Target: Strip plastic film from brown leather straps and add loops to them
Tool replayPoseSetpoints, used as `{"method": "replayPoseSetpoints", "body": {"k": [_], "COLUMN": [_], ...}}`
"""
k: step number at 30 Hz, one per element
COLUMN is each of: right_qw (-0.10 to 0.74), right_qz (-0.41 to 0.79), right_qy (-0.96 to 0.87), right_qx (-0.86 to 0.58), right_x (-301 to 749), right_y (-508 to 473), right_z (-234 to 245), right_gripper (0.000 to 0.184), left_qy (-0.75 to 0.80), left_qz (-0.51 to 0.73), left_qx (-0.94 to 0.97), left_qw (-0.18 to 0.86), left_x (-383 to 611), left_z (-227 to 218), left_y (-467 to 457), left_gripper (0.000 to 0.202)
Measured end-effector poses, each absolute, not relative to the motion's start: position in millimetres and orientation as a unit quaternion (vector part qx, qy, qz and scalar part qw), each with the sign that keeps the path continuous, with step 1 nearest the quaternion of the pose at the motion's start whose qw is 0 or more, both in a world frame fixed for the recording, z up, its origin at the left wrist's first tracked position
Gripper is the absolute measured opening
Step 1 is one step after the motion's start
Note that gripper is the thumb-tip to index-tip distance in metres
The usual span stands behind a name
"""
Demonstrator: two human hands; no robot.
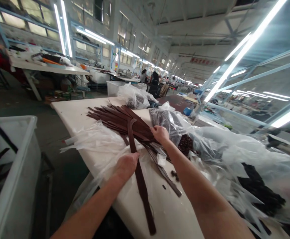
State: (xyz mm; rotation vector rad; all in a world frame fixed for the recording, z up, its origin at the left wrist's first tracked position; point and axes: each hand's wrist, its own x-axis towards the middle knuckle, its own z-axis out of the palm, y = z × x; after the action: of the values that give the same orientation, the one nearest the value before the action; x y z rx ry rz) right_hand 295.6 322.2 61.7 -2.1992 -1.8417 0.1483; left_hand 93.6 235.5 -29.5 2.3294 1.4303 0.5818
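Note:
My left hand (127,167) is closed around the middle of a long dark brown strap (142,186). One end of the strap lies towards me over the white table (175,212); the other reaches up across a fanned pile of similar brown straps (110,118). At the pile's right side, my right hand (160,134) has its fingers pinched together at the edge of the straps. Whether it grips one of them I cannot make out. Beneath my left hand and the pile lies thin, crumpled clear plastic (95,137).
Clear plastic bags (170,121) crowd the table's right side, one with small dark brown pieces (185,143). A white bin (28,149) with dark strips stands at the left. Other work tables (57,68) and several people (154,79) are further back.

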Motion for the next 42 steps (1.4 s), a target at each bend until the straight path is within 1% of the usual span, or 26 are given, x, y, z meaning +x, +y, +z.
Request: {"method": "replayPoseSetpoints", "body": {"k": [2,3,5,6,7,10,14,16,19,21,25,28,31,34,37,39,42], "right_qw": [0.129,0.122,0.103,0.092,0.082,0.054,0.028,0.019,0.003,-0.006,-0.004,-0.006,-0.009,-0.001,0.015,0.021,0.016], "right_qz": [0.054,0.062,0.087,0.102,0.116,0.146,0.149,0.143,0.137,0.123,0.056,0.025,0.02,0.033,0.059,0.072,0.071], "right_qy": [-0.64,-0.647,-0.662,-0.667,-0.669,-0.664,-0.654,-0.653,-0.656,-0.657,-0.657,-0.667,-0.685,-0.704,-0.718,-0.712,-0.68], "right_qx": [-0.755,-0.75,-0.737,-0.732,-0.73,-0.731,-0.741,-0.744,-0.743,-0.744,-0.752,-0.745,-0.728,-0.709,-0.694,-0.699,-0.729], "right_x": [299,300,303,305,306,310,312,311,308,303,285,271,262,257,256,257,258], "right_y": [345,354,369,375,381,398,413,416,412,408,398,388,371,336,285,249,207], "right_z": [58,55,47,43,39,30,24,23,26,34,64,98,131,147,135,113,76], "right_gripper": [0.041,0.047,0.07,0.077,0.08,0.08,0.086,0.081,0.058,0.049,0.054,0.053,0.052,0.05,0.049,0.05,0.046], "left_qy": [0.531,0.54,0.546,0.547,0.548,0.548,0.578,0.595,0.601,0.601,0.608,0.608,0.605,0.597,0.593,0.593,0.584], "left_qz": [0.202,0.202,0.204,0.205,0.204,0.201,0.195,0.192,0.192,0.189,0.177,0.166,0.153,0.145,0.143,0.147,0.172], "left_qx": [0.802,0.795,0.787,0.785,0.785,0.785,0.765,0.754,0.75,0.751,0.751,0.757,0.762,0.767,0.766,0.763,0.762], "left_qw": [0.184,0.192,0.202,0.205,0.206,0.208,0.205,0.2,0.198,0.198,0.187,0.173,0.175,0.187,0.202,0.211,0.22], "left_x": [94,94,95,95,95,95,94,94,94,94,95,97,97,96,95,94,91], "left_z": [-28,-26,-23,-22,-20,-18,-14,-13,-11,-11,-11,-12,-12,-10,-9,-8,-9], "left_y": [237,238,238,238,238,236,236,237,238,239,240,242,243,245,245,245,243], "left_gripper": [0.034,0.034,0.033,0.033,0.033,0.033,0.036,0.037,0.037,0.036,0.037,0.038,0.039,0.04,0.038,0.038,0.036]}}
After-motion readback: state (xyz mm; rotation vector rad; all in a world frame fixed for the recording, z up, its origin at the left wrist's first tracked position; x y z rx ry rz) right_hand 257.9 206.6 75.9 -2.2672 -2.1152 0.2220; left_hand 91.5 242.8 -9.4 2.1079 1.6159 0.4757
